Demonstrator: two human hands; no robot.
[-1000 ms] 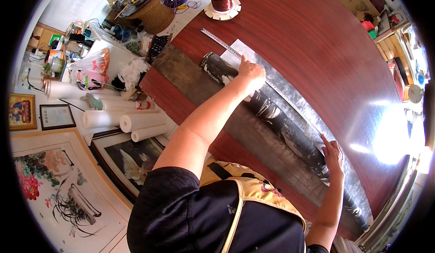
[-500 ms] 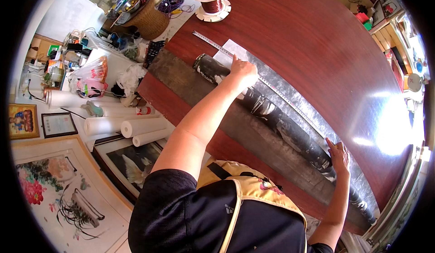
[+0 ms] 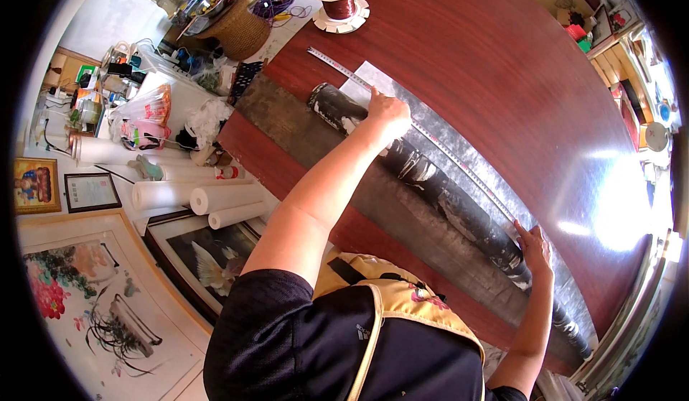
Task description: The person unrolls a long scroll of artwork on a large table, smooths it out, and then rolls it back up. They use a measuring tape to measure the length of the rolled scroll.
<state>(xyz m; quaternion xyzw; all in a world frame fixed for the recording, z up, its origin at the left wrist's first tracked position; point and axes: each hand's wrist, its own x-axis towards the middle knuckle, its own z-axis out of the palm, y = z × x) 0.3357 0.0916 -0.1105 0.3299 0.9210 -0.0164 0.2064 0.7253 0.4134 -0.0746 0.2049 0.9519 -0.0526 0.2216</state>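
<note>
A long, narrow measuring tape runs slantwise over a mottled grey sheet on the table. My left hand is closed, its fingers pressing on the tape some way in from the tape's far left end. At the tape's other visible end is my right hand, index finger stretched along it and the other fingers curled; what lies under its palm is hidden. Beneath my left wrist and beside my right hand lies a long black roll with white patches. A dark grey strip stretches along its near side.
The reddish-brown table has a spool of copper-coloured wire at its far left edge. White paper rolls, framed pictures and plastic bags crowd the left side. Strong glare shows on the table at right.
Both hands stay in practically the same places on the tape. Only a very slight shift of the whole view shows.
</note>
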